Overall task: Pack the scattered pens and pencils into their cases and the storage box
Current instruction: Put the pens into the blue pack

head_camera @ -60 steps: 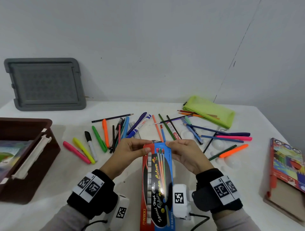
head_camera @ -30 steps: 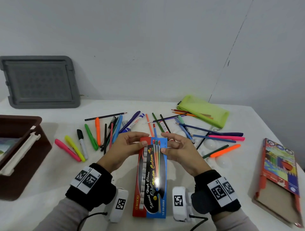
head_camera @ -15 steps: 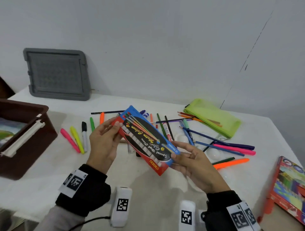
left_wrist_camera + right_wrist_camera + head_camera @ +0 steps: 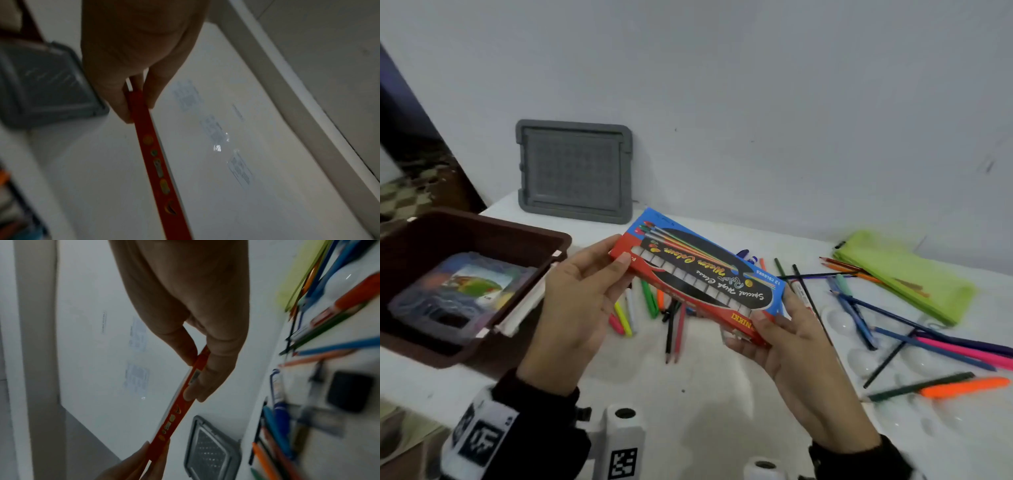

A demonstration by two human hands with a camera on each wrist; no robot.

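A flat red and blue watercolour box (image 4: 702,277) hangs tilted above the table, held at both ends. My left hand (image 4: 582,291) pinches its upper left end, thumb on the printed face. My right hand (image 4: 777,339) pinches its lower right end. The left wrist view shows the box's red edge (image 4: 156,162) between finger and thumb of my left hand (image 4: 139,100), and the right wrist view shows the same edge (image 4: 180,404) pinched by my right hand (image 4: 197,369). A brown storage box (image 4: 482,240) sits at the left with a clear packet (image 4: 458,291) inside. Scattered pens and pencils (image 4: 876,315) lie on the white table.
A grey lid (image 4: 573,171) leans on the wall behind. A lime green pouch (image 4: 904,274) lies at the back right. An orange highlighter (image 4: 962,390) and a dark green pencil (image 4: 917,387) lie near the right edge. More markers (image 4: 650,301) lie under the held box.
Both hands have lifted the watercolour box off the table, turned it crosswise and carried it left toward the brown storage box. The view has swung left.
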